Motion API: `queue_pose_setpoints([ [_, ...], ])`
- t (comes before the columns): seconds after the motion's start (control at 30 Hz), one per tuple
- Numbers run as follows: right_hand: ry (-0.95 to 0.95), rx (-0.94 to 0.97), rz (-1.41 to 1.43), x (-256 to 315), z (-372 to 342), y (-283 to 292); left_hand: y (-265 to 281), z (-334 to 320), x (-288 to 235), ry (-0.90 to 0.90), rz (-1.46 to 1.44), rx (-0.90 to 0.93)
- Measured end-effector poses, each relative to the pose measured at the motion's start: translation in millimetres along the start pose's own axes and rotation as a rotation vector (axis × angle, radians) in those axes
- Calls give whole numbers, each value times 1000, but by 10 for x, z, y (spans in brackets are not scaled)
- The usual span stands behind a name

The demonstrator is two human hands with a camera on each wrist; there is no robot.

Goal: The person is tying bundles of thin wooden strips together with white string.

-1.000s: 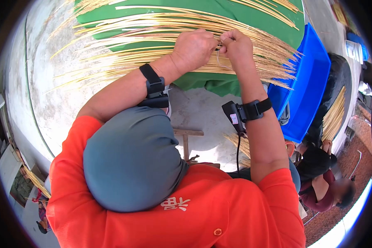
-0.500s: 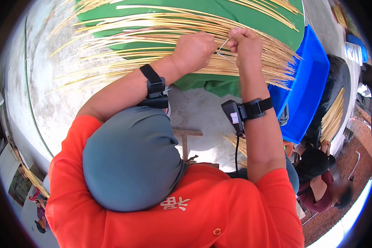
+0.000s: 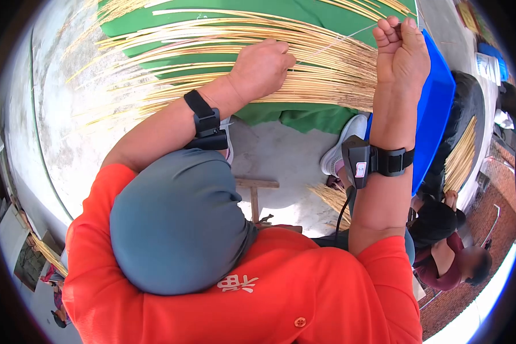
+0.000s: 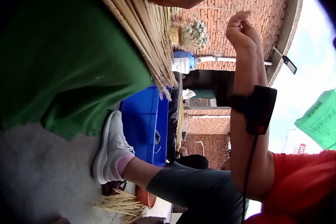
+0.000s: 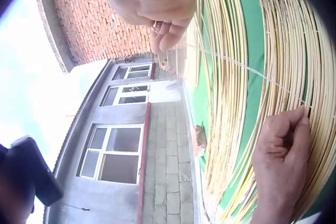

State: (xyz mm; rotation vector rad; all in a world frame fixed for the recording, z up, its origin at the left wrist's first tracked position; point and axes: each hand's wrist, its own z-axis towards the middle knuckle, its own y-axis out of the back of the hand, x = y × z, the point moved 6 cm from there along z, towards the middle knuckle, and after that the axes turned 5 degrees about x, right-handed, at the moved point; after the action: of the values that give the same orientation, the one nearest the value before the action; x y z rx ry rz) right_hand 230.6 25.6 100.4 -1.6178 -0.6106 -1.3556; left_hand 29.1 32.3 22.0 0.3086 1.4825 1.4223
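Long yellow straw stalks (image 3: 321, 80) with brushy ends lie side by side on a green cloth (image 3: 292, 117). My left hand (image 3: 264, 69) rests on the stalks, fingers curled, thumb and forefinger pinching a white thread (image 5: 252, 70) down among them, as the right wrist view shows. Out to the right, my right hand (image 3: 404, 54) is raised near the brushy ends and holds the thread's other stretch between thumb and forefinger. Drawn straight, the thread runs slantwise over the stalks from one hand to the other. In the left wrist view the right hand (image 4: 243, 30) stands high against a brick wall.
A blue plastic bin (image 3: 436, 123) stands beside the right forearm, past the stalks' brushy ends. More stalks (image 3: 367, 11) lie at the cloth's far side. Below the cloth are a wooden stool-like piece (image 3: 257, 184) and a shoe (image 3: 344, 143). Another person (image 3: 447, 261) sits at the right.
My right hand has moved from beside the left hand out to the right and toward the far side, drawing the thread long and straight. The left hand stays nearly in place.
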Motion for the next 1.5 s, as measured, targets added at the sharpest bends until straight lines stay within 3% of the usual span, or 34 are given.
queue_pose_setpoints([
  [0.37, 87, 6, 22, 127, 39, 233, 63, 15, -17, -71, -50, 27],
  [0.43, 92, -1, 4, 145, 46, 278, 55, 46, -16, -123, 83, -21],
  [0.67, 102, -71, 8, 151, -43, 241, 111, 92, 113, -178, 113, -137],
  [0.73, 90, -117, -53, 123, -161, 167, 153, 69, 73, -167, 118, -94],
  [0.8, 14, -153, -172, -8, -281, 211, 150, -29, -82, -364, 100, -36],
  [0.9, -144, -142, -177, -412, -468, 288, 79, -67, -253, -468, 87, 80],
  [0.93, -240, -136, -182, -581, -535, 333, 57, -62, -250, -469, 86, 79],
  [1.1, -293, -117, -278, -1077, -593, 538, -166, -75, -156, -462, 261, 170],
  [1.2, -351, -81, -331, -1073, -546, 566, -185, -84, -150, -394, 253, 294],
  [1.37, -434, -56, -248, -883, -531, 551, -213, -119, -140, -394, 222, 369],
  [1.5, -453, 5, -347, -578, -513, 537, -241, -107, -144, -397, 265, 406],
])
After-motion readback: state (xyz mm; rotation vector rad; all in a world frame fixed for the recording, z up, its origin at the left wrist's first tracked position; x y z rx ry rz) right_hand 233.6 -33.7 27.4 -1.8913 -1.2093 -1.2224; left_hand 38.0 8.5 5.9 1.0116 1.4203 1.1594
